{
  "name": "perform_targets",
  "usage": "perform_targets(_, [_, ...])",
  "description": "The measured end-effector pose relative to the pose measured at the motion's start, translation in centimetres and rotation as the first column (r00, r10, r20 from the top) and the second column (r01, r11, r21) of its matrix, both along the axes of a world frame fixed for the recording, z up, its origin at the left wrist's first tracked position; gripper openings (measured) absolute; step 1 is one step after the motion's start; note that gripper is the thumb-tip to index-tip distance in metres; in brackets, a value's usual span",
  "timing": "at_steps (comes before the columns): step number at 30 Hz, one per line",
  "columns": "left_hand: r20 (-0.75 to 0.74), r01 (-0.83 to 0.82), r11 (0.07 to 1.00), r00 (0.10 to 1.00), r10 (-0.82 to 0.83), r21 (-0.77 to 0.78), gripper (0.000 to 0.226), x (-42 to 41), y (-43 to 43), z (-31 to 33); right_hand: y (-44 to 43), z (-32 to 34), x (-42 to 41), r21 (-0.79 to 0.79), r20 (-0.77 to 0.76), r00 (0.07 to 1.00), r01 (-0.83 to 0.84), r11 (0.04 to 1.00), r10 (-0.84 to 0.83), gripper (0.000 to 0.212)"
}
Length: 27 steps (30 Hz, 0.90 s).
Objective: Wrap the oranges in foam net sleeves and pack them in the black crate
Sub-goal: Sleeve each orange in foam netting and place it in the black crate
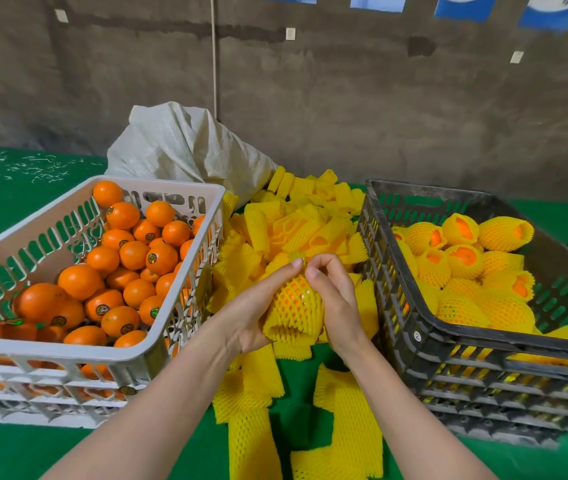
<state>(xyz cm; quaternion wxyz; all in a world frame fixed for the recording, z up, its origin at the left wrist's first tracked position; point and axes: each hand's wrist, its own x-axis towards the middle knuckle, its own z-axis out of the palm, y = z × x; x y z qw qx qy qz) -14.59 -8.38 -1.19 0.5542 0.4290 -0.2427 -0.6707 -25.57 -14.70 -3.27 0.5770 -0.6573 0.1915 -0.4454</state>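
Note:
Between the two crates I hold an orange inside a yellow foam net sleeve (pixel 294 306). My left hand (pixel 261 303) cups its left side, and my right hand (pixel 331 292) grips its right side. Both sets of fingertips pinch the sleeve's far end together above the fruit. The orange shows through the mesh. A grey crate (pixel 157 344) on the left holds several bare oranges (pixel 133 254). The black crate (pixel 424 327) on the right holds several wrapped oranges (pixel 462 261).
A heap of empty yellow sleeves (pixel 296 223) lies between the crates, with more sleeves (pixel 251 441) scattered on the green table near me. A white woven sack (pixel 185 147) stands behind the heap. A dark wall closes the back.

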Motion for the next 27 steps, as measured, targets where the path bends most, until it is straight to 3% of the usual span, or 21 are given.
perform_targets(3, [0.006,-0.049,0.999,0.999,0.048,0.024,0.041,-0.3,-0.2,0.1,-0.3,-0.3,0.1,-0.045,-0.040,0.998,0.042,0.998,-0.044,0.013])
perform_targets(7, [0.066,-0.175,0.982,0.983,0.171,0.067,0.058,-0.4,-0.7,0.2,0.0,-0.6,0.0,0.011,-0.126,0.989,0.083,0.996,-0.081,0.024])
perform_targets(10, [0.076,-0.279,0.957,0.959,0.273,0.081,0.044,-0.4,-0.8,0.3,0.5,-1.0,-0.1,0.025,-0.169,0.976,0.145,0.989,-0.138,0.036])
perform_targets(14, [0.127,-0.392,0.919,0.914,0.384,0.044,0.045,-0.5,-1.0,0.4,1.6,-1.3,0.0,-0.038,-0.194,0.975,0.106,0.994,-0.112,0.047])
perform_targets(16, [0.184,-0.425,0.905,0.890,0.417,0.005,0.057,-0.8,-0.9,0.5,2.0,-1.1,0.1,-0.104,-0.226,0.968,0.089,0.991,-0.111,0.054])
perform_targets(19, [0.247,-0.414,0.910,0.879,0.408,-0.029,0.076,-1.1,-0.5,0.5,2.1,-0.7,-0.1,-0.112,-0.252,0.964,0.060,0.992,-0.086,0.068])
perform_targets(23, [0.124,-0.302,0.953,0.947,0.298,0.016,0.057,-0.9,-0.4,1.0,1.1,0.1,-0.7,-0.160,-0.289,0.956,0.007,0.987,-0.053,0.071])
perform_targets(27, [0.139,-0.213,0.974,0.965,0.222,-0.076,0.065,-1.7,-0.7,1.4,0.1,0.9,-1.5,-0.158,-0.209,0.968,0.106,0.982,-0.139,0.064])
